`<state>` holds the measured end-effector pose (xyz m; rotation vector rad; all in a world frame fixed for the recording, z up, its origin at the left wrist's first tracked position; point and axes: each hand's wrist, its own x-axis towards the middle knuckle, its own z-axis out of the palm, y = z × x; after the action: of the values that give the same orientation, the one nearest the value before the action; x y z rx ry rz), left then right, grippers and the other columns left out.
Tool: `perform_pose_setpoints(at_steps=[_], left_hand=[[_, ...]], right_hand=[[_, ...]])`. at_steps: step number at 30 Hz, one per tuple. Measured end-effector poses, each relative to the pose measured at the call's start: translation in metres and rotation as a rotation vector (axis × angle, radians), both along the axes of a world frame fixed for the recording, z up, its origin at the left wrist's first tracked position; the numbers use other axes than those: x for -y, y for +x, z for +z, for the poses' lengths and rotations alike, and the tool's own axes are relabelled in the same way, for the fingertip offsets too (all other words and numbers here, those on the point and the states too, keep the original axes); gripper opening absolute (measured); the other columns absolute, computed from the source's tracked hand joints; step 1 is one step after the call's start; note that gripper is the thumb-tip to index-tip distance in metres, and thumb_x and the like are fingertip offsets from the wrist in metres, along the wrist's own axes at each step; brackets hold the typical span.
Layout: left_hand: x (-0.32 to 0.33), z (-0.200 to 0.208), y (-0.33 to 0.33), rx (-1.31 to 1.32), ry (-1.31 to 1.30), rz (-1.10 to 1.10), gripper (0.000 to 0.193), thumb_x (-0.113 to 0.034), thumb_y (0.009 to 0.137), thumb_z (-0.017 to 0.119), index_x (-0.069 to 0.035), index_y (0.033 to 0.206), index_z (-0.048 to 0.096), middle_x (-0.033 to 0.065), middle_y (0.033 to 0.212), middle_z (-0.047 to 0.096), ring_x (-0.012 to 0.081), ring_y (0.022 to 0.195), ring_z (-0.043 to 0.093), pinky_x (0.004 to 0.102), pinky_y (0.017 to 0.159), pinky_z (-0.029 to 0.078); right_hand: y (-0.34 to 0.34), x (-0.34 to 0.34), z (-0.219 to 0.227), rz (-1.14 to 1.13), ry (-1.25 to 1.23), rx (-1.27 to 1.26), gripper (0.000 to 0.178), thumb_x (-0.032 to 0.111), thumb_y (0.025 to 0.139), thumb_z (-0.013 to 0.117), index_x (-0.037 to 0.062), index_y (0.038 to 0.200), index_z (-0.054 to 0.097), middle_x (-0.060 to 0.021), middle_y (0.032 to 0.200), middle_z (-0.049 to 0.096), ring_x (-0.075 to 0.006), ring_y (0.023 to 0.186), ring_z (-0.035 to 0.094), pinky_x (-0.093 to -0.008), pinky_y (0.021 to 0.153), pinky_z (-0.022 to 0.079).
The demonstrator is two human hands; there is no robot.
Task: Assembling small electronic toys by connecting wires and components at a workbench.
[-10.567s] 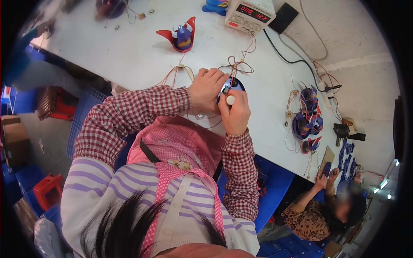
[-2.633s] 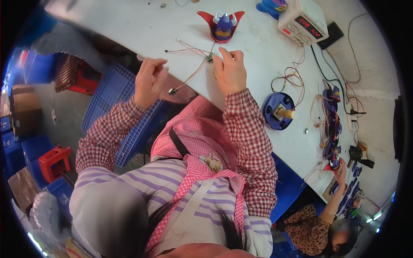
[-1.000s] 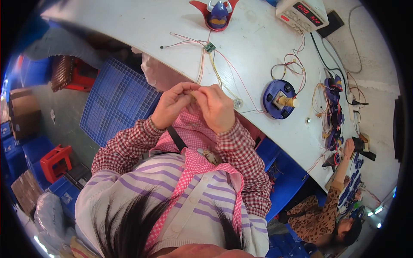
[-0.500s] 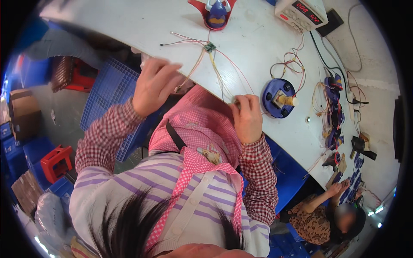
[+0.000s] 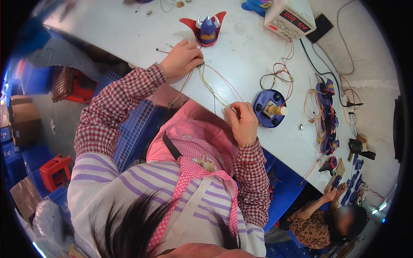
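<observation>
My left hand point(image 5: 183, 59) is closed at the small green circuit board point(image 5: 201, 65), with fingertips pinched at its edge and covering most of it. Yellow and red wires point(image 5: 211, 89) run from the board across the white table toward my right hand point(image 5: 243, 124). That hand is pinched shut on the wires' ends near the table's front edge; the tips are hidden by the fingers. Other thin wires point(image 5: 182, 89) hang from the board over the edge. Just beyond the board stands a purple toy head point(image 5: 207, 32) with silver horns and a red collar.
Right of my right hand lies a round purple toy part point(image 5: 270, 108) with a cream-coloured piece on it. A power supply point(image 5: 289, 19) with a red display stands at the back. More purple toy parts point(image 5: 328, 114) with wires line the right side. A co-worker point(image 5: 314, 223) sits lower right.
My left hand has moved right and away from me, from the air beside the table edge onto the circuit board. My right hand stays pinched on the wires. The view has shifted slightly.
</observation>
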<state>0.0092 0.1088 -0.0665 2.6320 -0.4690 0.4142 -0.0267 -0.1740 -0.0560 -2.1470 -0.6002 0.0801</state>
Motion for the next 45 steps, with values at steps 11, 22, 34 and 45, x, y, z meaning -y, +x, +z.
perform_pose_setpoints(at_steps=[11,22,34,45], left_hand=[[0.009,0.003,0.007,-0.124,-0.11,0.044,0.01,-0.015,0.088,0.054,-0.006,0.088,0.056,0.0066,0.091,0.053,0.0214,0.086,0.045,0.0305,0.08,0.039],[0.012,0.015,-0.025,0.054,-0.273,0.155,0.02,-0.009,0.088,0.054,-0.004,0.106,0.058,0.0078,0.099,0.052,0.0195,0.092,0.047,0.0285,0.081,0.041],[0.029,-0.036,-0.166,-0.587,-1.692,0.624,0.029,-0.017,0.094,0.052,-0.001,0.118,0.054,0.0104,0.094,0.061,0.0144,0.077,0.059,0.0237,0.065,0.05],[0.041,-0.053,-0.157,-0.734,-2.109,0.213,0.02,-0.012,0.091,0.053,-0.003,0.108,0.056,0.0113,0.09,0.062,0.0163,0.072,0.059,0.0215,0.059,0.047]], right_hand=[[0.002,-0.003,-0.017,-0.113,0.101,0.092,0.011,0.006,0.079,0.065,0.0006,0.088,0.06,-0.0056,0.079,0.054,-0.0161,0.064,0.049,-0.0243,0.058,0.042],[-0.003,-0.003,-0.02,-0.147,0.107,0.15,0.012,0.008,0.079,0.066,0.0011,0.087,0.06,-0.0059,0.077,0.054,-0.0167,0.063,0.049,-0.0251,0.057,0.042],[-0.002,-0.004,-0.017,-0.13,0.1,0.175,0.011,0.007,0.079,0.066,0.0032,0.088,0.061,-0.0052,0.077,0.054,-0.0166,0.063,0.049,-0.0255,0.058,0.042],[-0.006,-0.006,-0.012,-0.101,-0.002,0.174,0.017,0.009,0.08,0.067,0.0025,0.094,0.061,-0.0058,0.084,0.055,-0.0171,0.067,0.051,-0.0252,0.06,0.043]])
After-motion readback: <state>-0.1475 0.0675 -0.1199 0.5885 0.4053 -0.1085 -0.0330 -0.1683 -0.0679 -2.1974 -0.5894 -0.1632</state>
